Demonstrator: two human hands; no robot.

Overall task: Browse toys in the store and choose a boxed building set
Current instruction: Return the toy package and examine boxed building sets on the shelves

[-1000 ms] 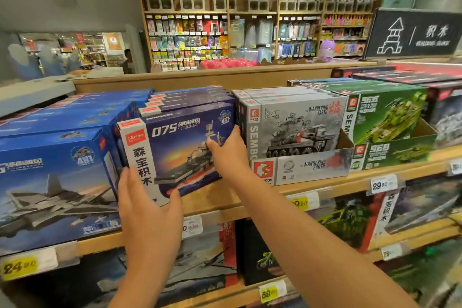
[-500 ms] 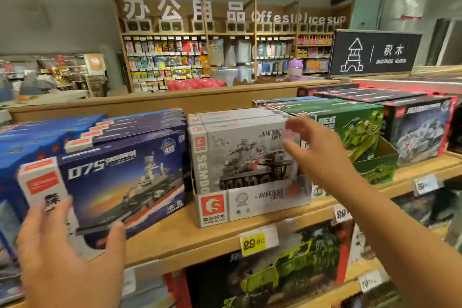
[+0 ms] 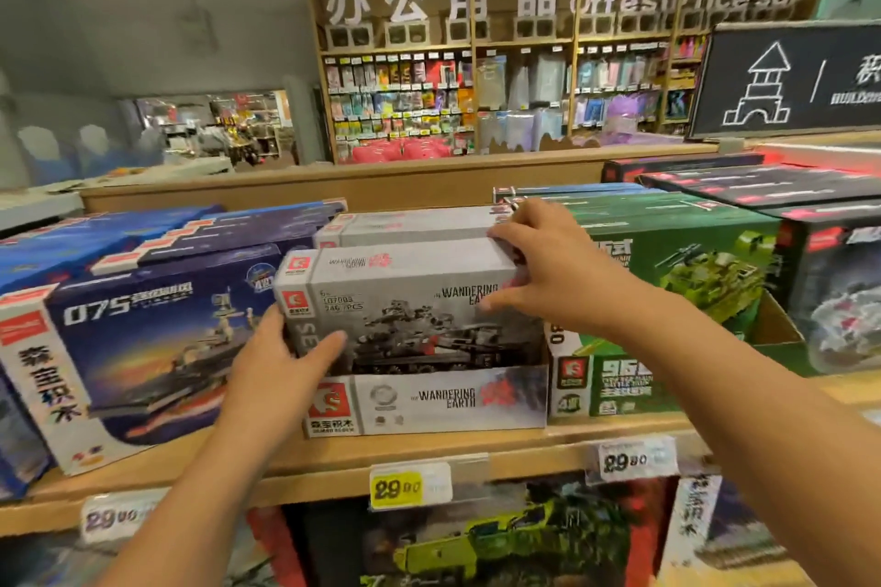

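Observation:
A grey boxed building set printed "Wandering Earth", with a tank picture, stands in a grey display carton on the wooden shelf. My left hand grips the box's lower left corner, thumb across its front. My right hand holds the upper right corner, fingers over the top edge and thumb on the front. A second grey box stands right behind it.
A dark blue "075" warship box stands to the left. On the right is a green tank box. Yellow and white price tags line the shelf edge. More boxes fill the lower shelf. A black sign stands at the far right.
My left hand left the blue warship box and moved right onto the grey box's left corner. My right hand closed on its upper right corner. The view has moved closer.

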